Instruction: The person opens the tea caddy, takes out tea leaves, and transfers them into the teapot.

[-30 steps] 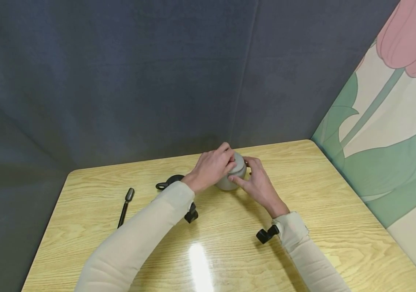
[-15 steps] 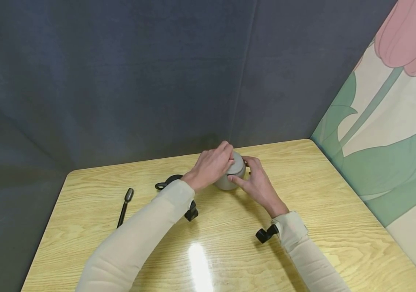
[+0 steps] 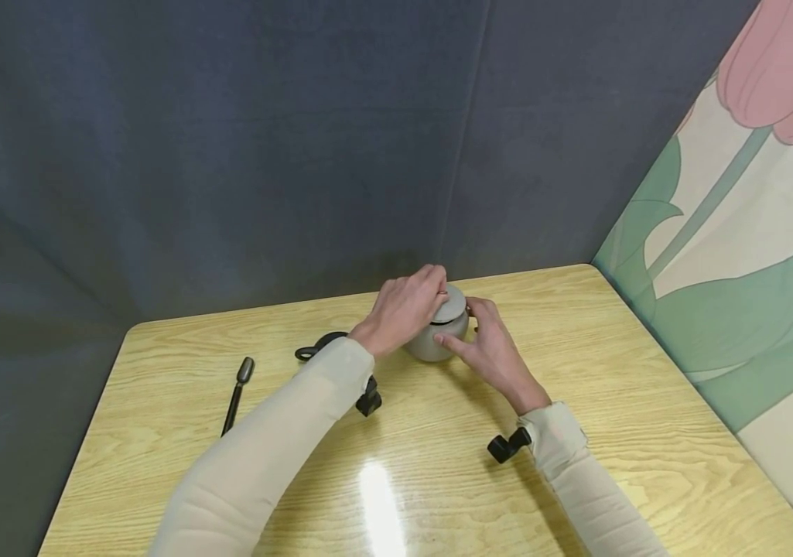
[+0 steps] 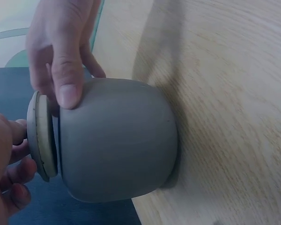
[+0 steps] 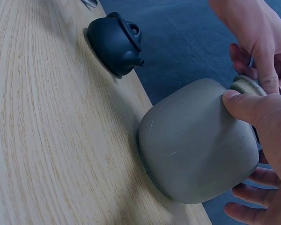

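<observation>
A round grey jar stands on the table near its back edge. My left hand pinches the top of the jar's lid. In the left wrist view the lid is lifted a little, with a narrow dark gap between it and the jar's mouth. My right hand grips the jar near the rim, its thumb on the near side and its fingers round the far side. The right wrist view shows the jar's smooth body in front of my left hand.
A small dark teapot stands left of the jar, partly behind my left forearm in the head view. Further left lies a dark-handled tool with a metallic, spoon-like end. A dark curtain hangs behind the wooden table.
My left hand has risen slightly with the lid, and a dark gap now shows between lid and jar. My right hand has stayed on the jar.
</observation>
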